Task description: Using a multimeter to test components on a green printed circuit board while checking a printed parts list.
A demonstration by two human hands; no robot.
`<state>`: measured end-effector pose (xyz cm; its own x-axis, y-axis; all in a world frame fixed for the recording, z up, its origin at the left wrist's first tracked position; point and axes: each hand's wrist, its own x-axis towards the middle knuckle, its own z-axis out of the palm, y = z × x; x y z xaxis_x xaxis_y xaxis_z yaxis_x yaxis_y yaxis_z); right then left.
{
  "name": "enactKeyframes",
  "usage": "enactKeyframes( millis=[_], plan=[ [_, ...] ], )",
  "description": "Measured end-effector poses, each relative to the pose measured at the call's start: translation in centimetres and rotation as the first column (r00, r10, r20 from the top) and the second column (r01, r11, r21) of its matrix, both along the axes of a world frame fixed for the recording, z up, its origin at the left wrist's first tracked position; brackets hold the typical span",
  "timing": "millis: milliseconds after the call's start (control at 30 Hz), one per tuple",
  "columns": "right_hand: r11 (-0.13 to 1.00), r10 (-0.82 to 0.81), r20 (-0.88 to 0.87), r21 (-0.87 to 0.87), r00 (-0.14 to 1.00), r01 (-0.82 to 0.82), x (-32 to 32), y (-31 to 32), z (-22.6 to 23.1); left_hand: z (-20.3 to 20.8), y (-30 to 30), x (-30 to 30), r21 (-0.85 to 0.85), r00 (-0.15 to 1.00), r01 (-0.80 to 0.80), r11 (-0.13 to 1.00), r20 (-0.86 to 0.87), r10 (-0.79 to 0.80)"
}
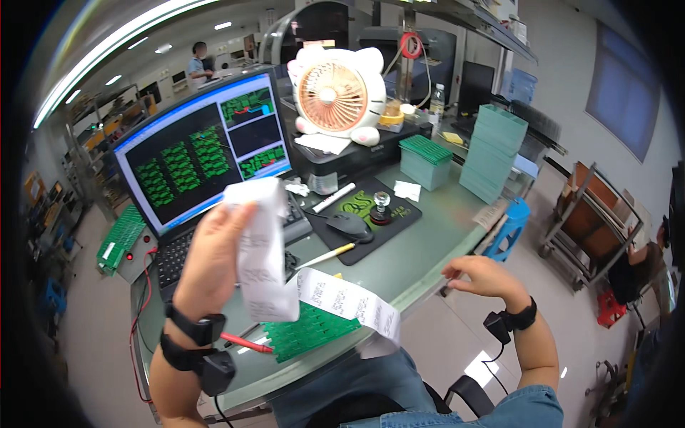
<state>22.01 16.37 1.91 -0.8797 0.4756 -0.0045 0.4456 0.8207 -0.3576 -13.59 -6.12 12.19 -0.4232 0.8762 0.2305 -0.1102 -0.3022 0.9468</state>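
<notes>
My left hand is raised over the desk's near left side, its fingers closed on a long strip of printed white paper. The strip hangs in folds below the hand. Its other end trails to the right over the desk's front edge toward my lap. Beneath it lies a green circuit board panel, partly covered. A red test probe points at the panel's left edge. My right hand hovers off the desk's right edge, fingers loosely bent and apart, with nothing seen in them.
A monitor stands at the back left behind a keyboard. A mouse and a round stamp rest on a dark mat. Behind are a cat-shaped fan and stacked pale green boxes.
</notes>
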Motion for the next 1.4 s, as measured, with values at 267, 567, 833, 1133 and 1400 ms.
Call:
enactKeyframes(
  millis=[267, 567, 833, 1133, 1400],
  plan=[
    [0.973, 0.228, -0.712, 0.135, 0.664, -0.189, -10.5, -7.0, 11.8, 1.7, 0.6, 5.8, -0.122, 0.963, 0.258, 0.958, -0.042, -0.265],
    [0.802, 0.440, -0.592, 0.597, 0.675, 0.001, -10.8, -7.8, 15.6, 4.1, 1.7, 9.7, -0.057, 0.938, 0.322, 0.945, -0.119, -0.326],
    [0.977, 0.190, -0.599, 0.193, 0.778, -0.090, -10.2, -7.0, 14.4, 1.9, 2.4, 10.0, 0.011, 0.945, 0.312, 0.950, -0.105, -0.309],
    [0.612, 0.467, -0.419, 0.789, 0.779, 0.058, -9.3, -8.3, 16.5, 2.9, 2.2, 12.1, 0.018, 0.923, 0.349, 0.937, -0.179, -0.341],
    [0.931, 0.136, -0.362, -0.271, 0.922, -0.243, -8.6, -6.7, 15.7, 0.6, 2.3, 12.1, 0.054, 0.920, 0.332, 0.942, -0.236, -0.312]
  ],
)
